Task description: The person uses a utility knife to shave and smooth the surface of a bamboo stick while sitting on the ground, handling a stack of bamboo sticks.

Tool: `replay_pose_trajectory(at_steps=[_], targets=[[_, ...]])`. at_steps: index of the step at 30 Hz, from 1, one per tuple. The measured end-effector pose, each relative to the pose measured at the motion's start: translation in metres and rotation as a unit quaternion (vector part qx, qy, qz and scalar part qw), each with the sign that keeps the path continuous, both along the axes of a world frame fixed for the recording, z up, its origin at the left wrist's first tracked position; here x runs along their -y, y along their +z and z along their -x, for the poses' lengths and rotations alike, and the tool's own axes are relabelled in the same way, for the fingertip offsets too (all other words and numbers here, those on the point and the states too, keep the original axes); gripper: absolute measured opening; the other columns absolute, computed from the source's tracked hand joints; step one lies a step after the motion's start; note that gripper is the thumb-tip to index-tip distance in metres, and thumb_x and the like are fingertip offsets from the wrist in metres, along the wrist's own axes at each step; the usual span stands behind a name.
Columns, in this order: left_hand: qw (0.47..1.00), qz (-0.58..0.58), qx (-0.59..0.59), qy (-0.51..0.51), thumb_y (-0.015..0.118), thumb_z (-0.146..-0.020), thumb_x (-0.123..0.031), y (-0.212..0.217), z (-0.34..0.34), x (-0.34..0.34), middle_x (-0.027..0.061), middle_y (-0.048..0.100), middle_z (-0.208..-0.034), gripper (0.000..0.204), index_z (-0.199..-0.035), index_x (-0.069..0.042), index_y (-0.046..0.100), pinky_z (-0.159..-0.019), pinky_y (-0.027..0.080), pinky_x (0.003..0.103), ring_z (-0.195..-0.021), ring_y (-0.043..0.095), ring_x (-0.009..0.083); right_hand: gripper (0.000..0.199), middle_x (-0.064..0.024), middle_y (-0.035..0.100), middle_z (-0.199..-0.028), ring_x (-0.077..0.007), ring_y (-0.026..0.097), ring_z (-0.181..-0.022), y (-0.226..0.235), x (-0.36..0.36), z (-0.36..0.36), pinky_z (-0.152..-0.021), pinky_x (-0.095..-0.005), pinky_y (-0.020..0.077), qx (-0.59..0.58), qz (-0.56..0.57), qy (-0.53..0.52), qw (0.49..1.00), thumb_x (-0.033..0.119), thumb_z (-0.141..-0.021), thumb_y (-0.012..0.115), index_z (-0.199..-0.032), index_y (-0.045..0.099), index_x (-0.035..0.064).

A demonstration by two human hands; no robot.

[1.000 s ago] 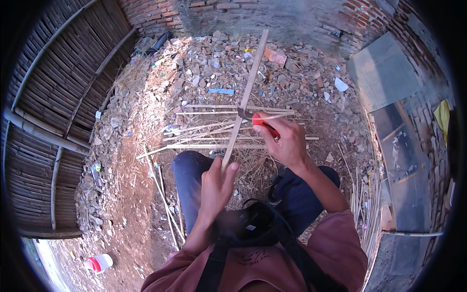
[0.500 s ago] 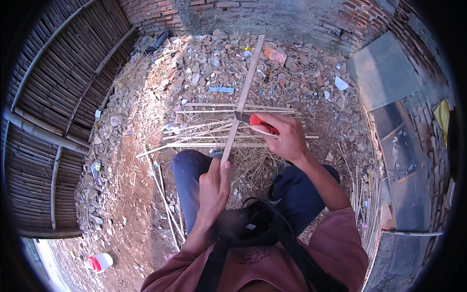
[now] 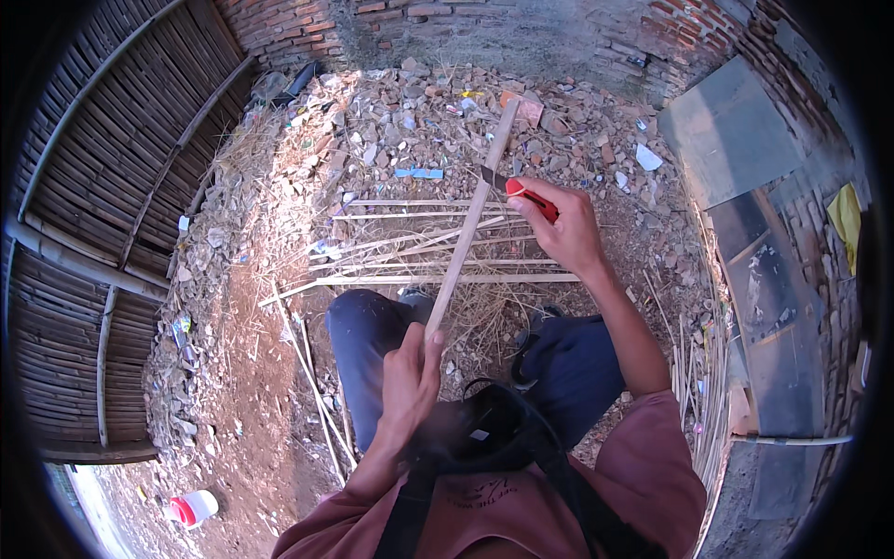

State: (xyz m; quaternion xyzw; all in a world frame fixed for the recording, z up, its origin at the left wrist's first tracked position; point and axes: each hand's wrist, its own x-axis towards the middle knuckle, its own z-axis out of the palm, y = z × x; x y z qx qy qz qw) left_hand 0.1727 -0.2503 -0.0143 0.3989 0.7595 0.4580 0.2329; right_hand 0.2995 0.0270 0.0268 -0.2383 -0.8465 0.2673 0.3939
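My left hand (image 3: pixel 410 374) is closed round the near end of a long flat bamboo strip (image 3: pixel 463 244), thumb along its top. The strip slants up and away to the right above the ground. My right hand (image 3: pixel 565 224) grips the red handle of a utility knife (image 3: pixel 533 197). Its dark blade touches or lies just over the strip's right edge, in the upper half. Below the strip, several thin split bamboo sticks (image 3: pixel 372 279) lie crosswise on the ground among pale shavings, in front of my bent knees.
Rubble (image 3: pixel 400 140) covers the ground toward a brick wall (image 3: pixel 484 42). A bamboo slat wall (image 3: pixel 102 158) stands on the left, with a red and white container (image 3: pixel 194 509) near it. Boards (image 3: pixel 736 135) lean at the right, and more sticks lie on both sides of my legs.
The knife in my right hand has moved away from me along the strip, up and right. The strip's far end has dipped nearer and slightly right; my left hand keeps its hold.
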Motion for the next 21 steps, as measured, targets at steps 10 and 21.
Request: replay_pose_trajectory(at_steps=[10, 21], targets=[[0.999, 0.043, 0.022, -0.019, 0.058, -0.113, -0.033, -0.009, -0.006, 0.012, 0.0195, 0.055, -0.058, 0.038, -0.093, -0.001, 0.051, -0.055, 0.044, 0.046, -0.053, 0.060, 0.0376, 0.036, -0.0133, 0.082, -0.111, -0.0109, 0.072, -0.095, -0.004, -0.037, -0.006, -0.082, -0.0274, 0.0560, 0.005, 0.080, -0.048, 0.996, 0.020, -0.103, 0.075, -0.131, 0.074, -0.0032], [0.998, 0.049, 0.011, -0.023, 0.056, -0.113, -0.037, -0.007, 0.002, 0.028, 0.0216, 0.057, -0.062, 0.041, -0.093, -0.001, 0.052, -0.059, 0.044, 0.049, -0.059, 0.060, 0.0434, 0.041, -0.0149, 0.080, -0.097, -0.0232, 0.073, -0.084, -0.041, -0.138, -0.065, -0.081, -0.0391, 0.0558, 0.141, 0.056, -0.114, 0.982, 0.041, -0.105, 0.069, -0.125, 0.079, 0.0062]])
